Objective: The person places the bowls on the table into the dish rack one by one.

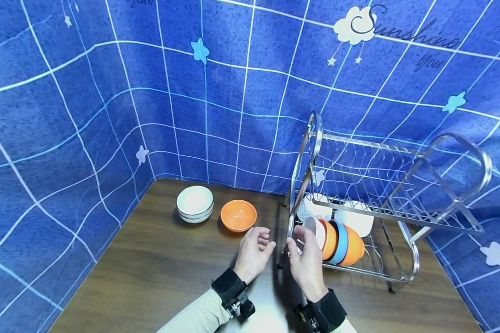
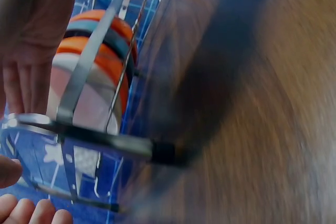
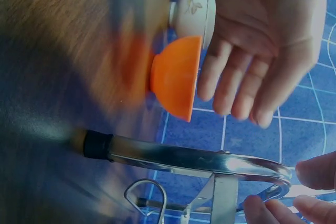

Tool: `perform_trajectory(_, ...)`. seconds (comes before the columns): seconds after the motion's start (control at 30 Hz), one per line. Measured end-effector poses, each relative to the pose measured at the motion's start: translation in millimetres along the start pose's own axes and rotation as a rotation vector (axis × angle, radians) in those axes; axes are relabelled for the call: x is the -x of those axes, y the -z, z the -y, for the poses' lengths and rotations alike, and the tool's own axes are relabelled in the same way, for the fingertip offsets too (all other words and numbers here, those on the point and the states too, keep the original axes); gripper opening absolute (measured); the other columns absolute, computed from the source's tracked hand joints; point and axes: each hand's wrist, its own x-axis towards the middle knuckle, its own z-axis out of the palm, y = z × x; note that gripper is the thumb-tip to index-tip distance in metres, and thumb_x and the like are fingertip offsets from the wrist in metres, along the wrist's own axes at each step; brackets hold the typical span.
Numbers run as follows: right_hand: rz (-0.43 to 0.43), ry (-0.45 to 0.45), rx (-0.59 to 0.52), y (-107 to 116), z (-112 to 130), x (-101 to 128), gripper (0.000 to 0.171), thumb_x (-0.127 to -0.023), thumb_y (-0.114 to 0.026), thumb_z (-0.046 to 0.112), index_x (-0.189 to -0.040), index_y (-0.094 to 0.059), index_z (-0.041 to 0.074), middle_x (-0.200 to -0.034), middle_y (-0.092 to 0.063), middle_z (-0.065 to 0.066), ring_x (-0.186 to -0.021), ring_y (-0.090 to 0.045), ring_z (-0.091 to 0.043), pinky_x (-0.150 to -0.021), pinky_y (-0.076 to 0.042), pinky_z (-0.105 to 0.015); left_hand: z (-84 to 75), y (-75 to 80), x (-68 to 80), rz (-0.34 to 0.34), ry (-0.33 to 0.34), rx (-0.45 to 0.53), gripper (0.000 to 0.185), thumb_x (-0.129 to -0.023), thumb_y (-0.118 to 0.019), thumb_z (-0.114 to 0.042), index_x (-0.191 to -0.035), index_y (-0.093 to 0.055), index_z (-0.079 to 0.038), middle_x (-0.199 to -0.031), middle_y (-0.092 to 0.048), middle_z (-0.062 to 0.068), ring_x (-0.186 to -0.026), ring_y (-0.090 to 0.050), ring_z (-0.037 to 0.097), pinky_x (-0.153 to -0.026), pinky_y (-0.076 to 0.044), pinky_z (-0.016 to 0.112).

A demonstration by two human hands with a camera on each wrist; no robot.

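An orange bowl [image 1: 238,216] stands upright on the table, with my left hand [image 1: 253,253] just in front of it. That hand's fingers are loosely bent and hold nothing; in the right wrist view a gap separates them from the bowl's rim. My right hand [image 1: 306,261] is at the left end of a metal dish rack [image 1: 412,277], close to its tube frame and a white bowl [image 1: 312,226]. Its fingers are relaxed with nothing gripped; whether they touch the frame I cannot tell. Behind the white bowl, orange and blue bowls [image 1: 340,243] stand tilted on edge in the lower tier.
White bowls [image 1: 195,203] are stacked left of the orange one. White dishes [image 1: 354,217] sit at the back of the lower tier. The upper wire tier [image 1: 366,180] overhangs the bowls. A blue patterned curtain [image 1: 216,115] borders the wooden table [image 1: 150,277].
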Motion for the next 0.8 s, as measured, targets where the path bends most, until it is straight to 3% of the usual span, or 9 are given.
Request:
perform_trajectory(0.23, -0.016, -0.053, -0.054, -3.0, -4.1, 2.0, 0.030, -0.090, -0.066, 0.010, -0.117, -0.055, 0.006, -0.101, -0.067, -0.008, -0.092, -0.065, -0.019, -0.080, -0.055, -0.040, 15.8, 18.5, -3.2, -0.083, 0.008, -0.065, 0.027, -0.080, -0.073, -0.003, -0.105, -0.062, -0.002, -0.095, -0.061, 0.013, -0.082, -0.063, 0.023, -0.073, -0.056, 0.033)
perform_trajectory(0.43, -0.019, -0.108, -0.097, -5.5, -7.7, 3.1, 0.027, -0.090, -0.065, 0.009, -0.116, -0.056, 0.008, -0.095, -0.067, -0.005, -0.082, -0.065, -0.015, -0.073, -0.056, -0.032, 29.9, 36.2, -8.6, -0.194, 0.043, -0.212, 0.035, -0.077, -0.075, -0.005, -0.108, -0.061, 0.003, -0.106, -0.052, 0.016, -0.090, -0.057, 0.028, -0.075, -0.053, 0.034)
perform_trajectory(0.57, -0.021, -0.133, -0.094, -8.0, -6.9, 3.9, 0.026, -0.090, -0.065, 0.005, -0.114, -0.057, 0.008, -0.089, -0.067, -0.003, -0.075, -0.063, -0.015, -0.066, -0.053, -0.026, 39.9, 46.2, -13.8, -0.290, 0.069, -0.272, 0.043, -0.074, -0.075, -0.003, -0.112, -0.058, 0.005, -0.114, -0.045, 0.021, -0.102, -0.049, 0.034, -0.089, -0.043, 0.040)
perform_trajectory(0.67, -0.024, -0.133, -0.112, -9.0, -5.8, 4.7, 0.026, -0.089, -0.065, 0.003, -0.114, -0.057, 0.006, -0.088, -0.066, -0.004, -0.075, -0.062, -0.017, -0.065, -0.052, -0.025, 45.6, 53.4, -19.9, -0.308, 0.161, -0.291, 0.048, -0.075, -0.074, -0.004, -0.117, -0.054, 0.006, -0.119, -0.043, 0.023, -0.112, -0.043, 0.035, -0.097, -0.036, 0.044)
perform_trajectory(0.8, -0.021, -0.131, -0.132, -10.0, -5.6, 5.6, 0.026, -0.089, -0.064, 0.002, -0.114, -0.056, 0.004, -0.087, -0.065, -0.005, -0.077, -0.062, -0.017, -0.066, -0.051, -0.025, 49.8, 61.5, -28.2, -0.262, 0.341, -0.275, 0.051, -0.080, -0.072, -0.012, -0.123, -0.050, 0.005, -0.119, -0.046, 0.022, -0.106, -0.050, 0.032, -0.092, -0.042, 0.043)
